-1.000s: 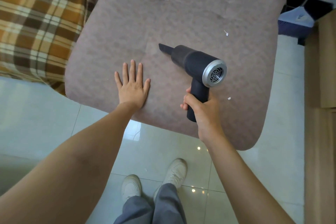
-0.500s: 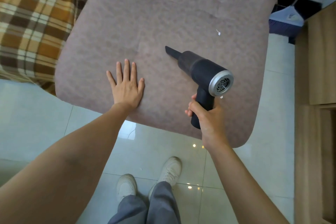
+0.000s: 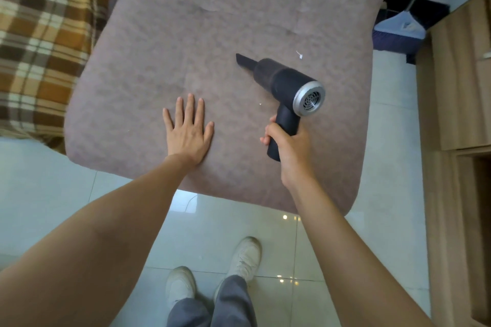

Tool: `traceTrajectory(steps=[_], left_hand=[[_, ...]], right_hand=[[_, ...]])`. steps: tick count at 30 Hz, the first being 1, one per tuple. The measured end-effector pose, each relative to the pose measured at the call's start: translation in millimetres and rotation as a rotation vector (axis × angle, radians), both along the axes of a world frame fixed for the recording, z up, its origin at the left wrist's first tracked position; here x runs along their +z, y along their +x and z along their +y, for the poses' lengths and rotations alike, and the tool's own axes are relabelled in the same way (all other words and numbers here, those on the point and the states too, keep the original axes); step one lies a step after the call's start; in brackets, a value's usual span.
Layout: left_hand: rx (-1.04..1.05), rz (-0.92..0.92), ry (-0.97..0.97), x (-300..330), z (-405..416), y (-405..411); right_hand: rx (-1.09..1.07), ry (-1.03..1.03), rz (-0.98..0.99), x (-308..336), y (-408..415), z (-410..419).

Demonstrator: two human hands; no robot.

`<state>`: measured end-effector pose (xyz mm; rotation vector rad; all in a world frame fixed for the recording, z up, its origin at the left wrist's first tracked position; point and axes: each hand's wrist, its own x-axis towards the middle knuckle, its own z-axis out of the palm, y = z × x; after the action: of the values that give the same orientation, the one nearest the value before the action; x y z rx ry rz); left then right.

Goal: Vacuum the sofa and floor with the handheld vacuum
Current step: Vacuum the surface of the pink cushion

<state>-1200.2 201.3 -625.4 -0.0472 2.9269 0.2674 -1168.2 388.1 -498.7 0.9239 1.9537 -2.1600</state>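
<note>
Your right hand [image 3: 291,147] is wrapped around the grip of the black handheld vacuum [image 3: 285,87], whose flat nozzle points up-left over the mauve sofa cushion [image 3: 239,8]. Your left hand [image 3: 190,130] lies flat, fingers spread, on the cushion's front part. A white paper scrap [image 3: 299,54] lies just right of the nozzle, a smaller crumb [image 3: 260,104] below it.

Sofa cushion [image 3: 164,61] bears white scraps [image 3: 299,54], perhaps paper.
</note>
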Motion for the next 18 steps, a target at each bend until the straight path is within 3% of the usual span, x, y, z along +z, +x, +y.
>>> traceTrajectory(steps=[9, 18], left_hand=[[-0.006, -0.024, -0.047, -1, -1, -1], [0.001, 0.012, -0.024, 0, 3, -2]], right_hand=[[0.021, -0.13, 0.053, -5, -61, -49], [0.071, -0.085, 0.024, -6, -62, -44]])
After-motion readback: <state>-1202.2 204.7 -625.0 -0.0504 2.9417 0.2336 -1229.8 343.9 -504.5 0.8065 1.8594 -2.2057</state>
